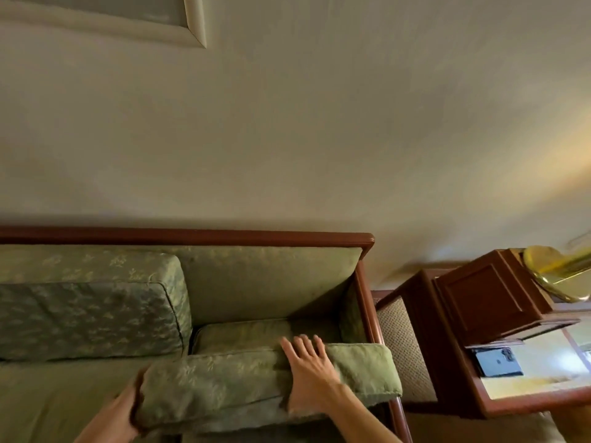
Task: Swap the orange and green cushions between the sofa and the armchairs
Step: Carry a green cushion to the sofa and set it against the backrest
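Note:
I hold a green patterned cushion (230,382) flat above the right end of the green sofa (265,282), which has a red-brown wooden frame. My left hand (120,414) grips the cushion's left end. My right hand (308,375) lies over its top edge with fingers spread, the palm pressed to its front. Another green back cushion (86,308) stands upright against the sofa back at the left. The spot behind the held cushion shows bare sofa back. No orange cushion or armchair is in view.
A wooden side table (511,404) with a glass top stands right of the sofa, with a wooden box (483,298), a brass lamp base (556,270) and a dark phone (497,362) on it. A picture frame (179,30) hangs on the wall above.

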A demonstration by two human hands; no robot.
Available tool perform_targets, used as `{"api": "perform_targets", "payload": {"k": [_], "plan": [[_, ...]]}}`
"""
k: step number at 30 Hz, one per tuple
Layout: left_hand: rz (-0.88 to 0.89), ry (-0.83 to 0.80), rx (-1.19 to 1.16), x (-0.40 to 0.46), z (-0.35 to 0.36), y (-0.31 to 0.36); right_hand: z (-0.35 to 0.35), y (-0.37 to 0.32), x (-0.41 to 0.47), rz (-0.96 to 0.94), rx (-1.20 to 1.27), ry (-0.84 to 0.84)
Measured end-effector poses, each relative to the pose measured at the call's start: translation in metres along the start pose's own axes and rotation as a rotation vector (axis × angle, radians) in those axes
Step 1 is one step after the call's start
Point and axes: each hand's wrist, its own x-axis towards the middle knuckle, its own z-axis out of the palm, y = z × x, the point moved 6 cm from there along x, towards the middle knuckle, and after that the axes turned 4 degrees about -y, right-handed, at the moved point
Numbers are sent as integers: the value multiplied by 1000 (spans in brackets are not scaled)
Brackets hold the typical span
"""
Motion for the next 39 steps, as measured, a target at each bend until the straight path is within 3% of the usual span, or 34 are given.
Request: {"api": "perform_targets", "payload": {"k": [3, 5, 7, 14, 19, 22, 27, 34, 39], "plan": [[-9, -14, 200, -4, -11, 48, -8, 41, -5, 86, -68, -29], [52, 14, 553, -2, -3, 101, -10, 47, -6, 112, -69, -52], [111, -31, 725, 17, 17, 126, -15, 46, -2, 139, -51, -39], [122, 96, 712, 49, -36, 173, -70, 50, 29, 102, 72, 79], [155, 200, 717, 80, -82, 193, -135, 66, 56, 46, -26, 164], [134, 237, 691, 116, -92, 194, -161, 86, 86, 126, -74, 184], [-3, 37, 773, 184, -60, 164, -110, 117, 131, 294, -44, 11], [-34, 78, 724, 201, -59, 163, -100, 112, 145, 383, -40, 126], [216, 243, 715, 189, -30, 200, -103, 88, 159, 210, -106, 168]]}}
